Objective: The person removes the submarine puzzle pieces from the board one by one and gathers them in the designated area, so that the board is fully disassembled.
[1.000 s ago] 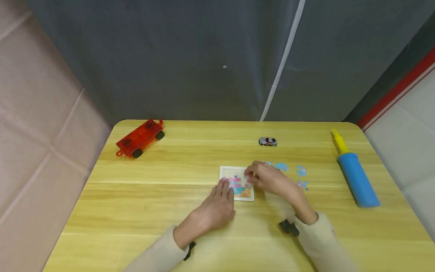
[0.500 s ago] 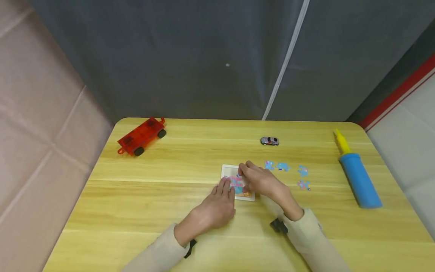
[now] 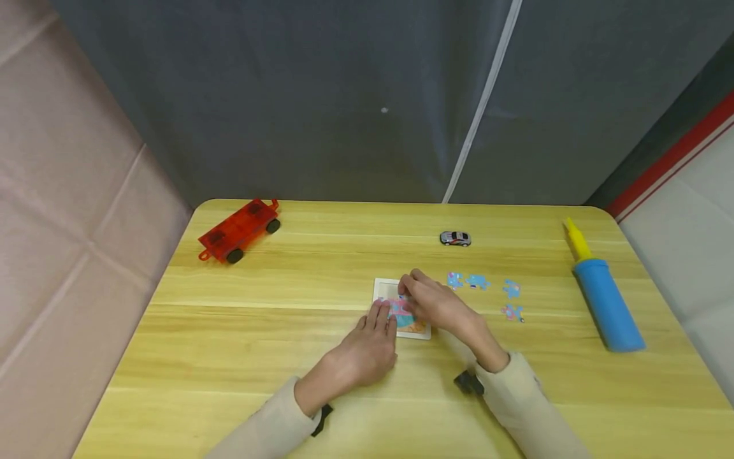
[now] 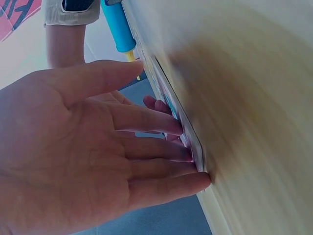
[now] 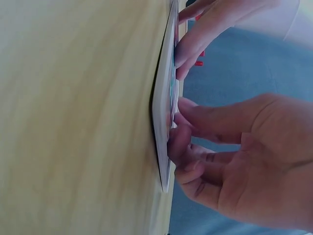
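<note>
A small square jigsaw puzzle board (image 3: 425,333) with a white rim lies on the table, partly covered by both hands. Pink, teal and orange pieces fill its lower part; bare backing shows in the upper part. My left hand (image 3: 368,352) rests its straight fingers on the board's left side, as the left wrist view also shows. The right hand (image 3: 440,305) bends over the board's right side, thumb and fingers curled close together at a puzzle piece, mostly hidden by the fingers. In the right wrist view, the right hand's fingertips (image 5: 179,139) touch the board's surface.
Several loose blue and pink puzzle pieces (image 3: 477,281) lie right of the board. Behind stands a silver toy car (image 3: 455,238). A red toy wagon (image 3: 241,229) sits at the far left, and a blue hand pump (image 3: 608,306) with yellow nozzle lies at the right.
My right hand has shifted left and farther over the board, its fingers now lower on the pieces. The left hand keeps its place. The head view has tilted slightly.
</note>
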`<action>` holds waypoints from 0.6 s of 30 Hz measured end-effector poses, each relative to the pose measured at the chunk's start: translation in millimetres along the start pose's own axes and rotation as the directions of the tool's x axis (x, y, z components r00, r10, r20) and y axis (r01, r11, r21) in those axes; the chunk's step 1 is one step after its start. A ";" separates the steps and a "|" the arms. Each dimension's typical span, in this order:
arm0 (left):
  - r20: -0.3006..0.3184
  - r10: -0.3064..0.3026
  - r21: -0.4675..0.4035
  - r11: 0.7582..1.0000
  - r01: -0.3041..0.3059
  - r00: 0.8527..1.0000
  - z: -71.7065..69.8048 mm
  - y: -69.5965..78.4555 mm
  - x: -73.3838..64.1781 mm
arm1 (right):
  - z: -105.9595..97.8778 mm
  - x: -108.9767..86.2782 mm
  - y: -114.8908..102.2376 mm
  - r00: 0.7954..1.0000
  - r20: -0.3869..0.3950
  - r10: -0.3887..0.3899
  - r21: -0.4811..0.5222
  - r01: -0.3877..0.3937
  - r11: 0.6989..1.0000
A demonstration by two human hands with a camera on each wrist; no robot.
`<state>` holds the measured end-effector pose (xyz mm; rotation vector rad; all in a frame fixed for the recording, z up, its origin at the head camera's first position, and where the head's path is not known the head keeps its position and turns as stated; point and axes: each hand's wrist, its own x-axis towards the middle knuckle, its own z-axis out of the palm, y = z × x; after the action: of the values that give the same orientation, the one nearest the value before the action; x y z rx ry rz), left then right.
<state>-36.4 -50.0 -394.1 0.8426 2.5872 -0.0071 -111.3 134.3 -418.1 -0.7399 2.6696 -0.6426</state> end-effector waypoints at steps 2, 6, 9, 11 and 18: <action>0.002 -0.002 -0.007 1.000 0.002 1.000 0.4 1.0 0.2 | 1.2 0.4 0.3 1.000 -0.010 0.002 0.001 -0.002 1.000; -0.013 -0.002 0.009 1.000 0.002 1.000 3.2 4.1 1.1 | 2.0 3.0 -1.1 1.000 -0.030 -0.005 0.028 0.006 1.000; -0.025 -0.001 0.038 0.999 0.002 1.000 4.6 6.3 1.7 | 2.4 5.8 -1.6 0.999 -0.033 -0.005 0.078 0.007 0.997; -0.026 -0.003 0.044 0.999 0.005 1.000 4.9 6.9 1.6 | 2.5 7.6 -1.1 1.000 -0.028 0.008 0.121 -0.004 0.993; -0.011 -0.014 0.018 1.000 0.014 1.000 5.8 6.7 1.8 | 3.7 9.8 3.0 0.997 -0.017 0.069 0.233 -0.064 0.970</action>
<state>-31.7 -44.2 -399.4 0.8332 2.6063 -0.0299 -119.1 130.0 -424.4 -0.5791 2.5691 -0.9318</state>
